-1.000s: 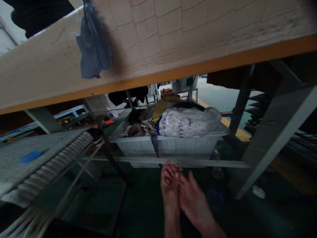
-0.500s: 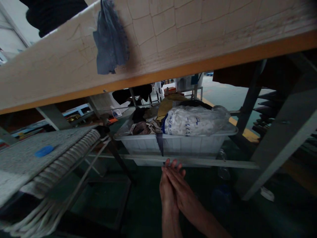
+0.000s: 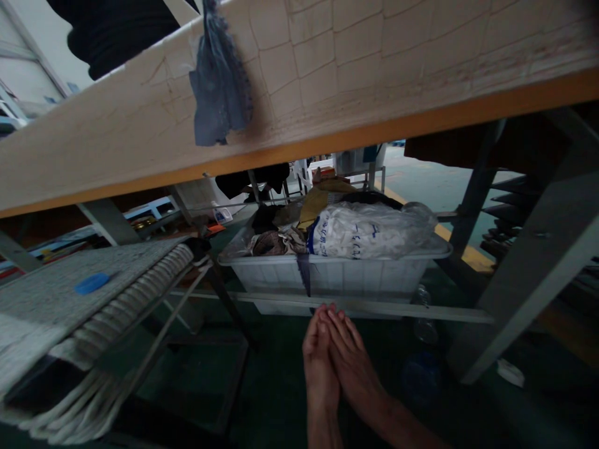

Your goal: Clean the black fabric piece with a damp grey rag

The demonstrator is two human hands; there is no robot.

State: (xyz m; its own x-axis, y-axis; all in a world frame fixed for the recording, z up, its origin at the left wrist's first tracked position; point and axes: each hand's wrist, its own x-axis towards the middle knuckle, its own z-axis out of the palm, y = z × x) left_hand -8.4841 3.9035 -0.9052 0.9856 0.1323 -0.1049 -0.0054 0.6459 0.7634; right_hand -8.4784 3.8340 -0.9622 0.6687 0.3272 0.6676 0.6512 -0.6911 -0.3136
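- At far left, we see a blue disc (image 3: 92, 284) lying on a grey padded seat (image 3: 42, 287).
- Next, a ragged blue-grey cloth (image 3: 219, 93) hangs down the front of the worktop (image 3: 346, 75).
- Under it, behind a metal rail (image 3: 397, 308), we find the white bin (image 3: 262, 274), heaped with fabric.
- Just before the rail, our left hand (image 3: 318, 365) points forward, fingers loosely bent and partly hidden; we cannot tell whether they grasp anything.
- Against it rests our right hand (image 3: 355, 365), fingers extended, unclenched.
- Further right, 1 clear bottle (image 3: 425, 315) is near the bin.
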